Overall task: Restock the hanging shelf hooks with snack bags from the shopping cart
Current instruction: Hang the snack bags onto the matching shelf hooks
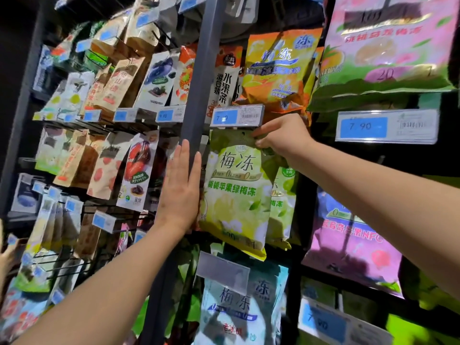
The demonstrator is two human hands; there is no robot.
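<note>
Right of the grey metal post [196, 83], the light green plastic snack bag [236, 195] sits under a blue price tag [236, 116]. The left hand [181, 190] rests flat, fingers straight, at its left edge. The right hand [281, 135] pinches its top. If the hole misses the hidden hook, the bag may fall. Its long axis is vertical, top up.

A shop: rows of hanging snack bags [236, 195], blue barcoded price tags [387, 125] in front.

2 green snack bags [236, 195] [283, 207] right of left hand [181, 190], under right hand [281, 135], 1 orange bag [276, 70] above, 1 blue bag [239, 312] below, 2 pink bags [388, 46] [353, 245] further right
</note>
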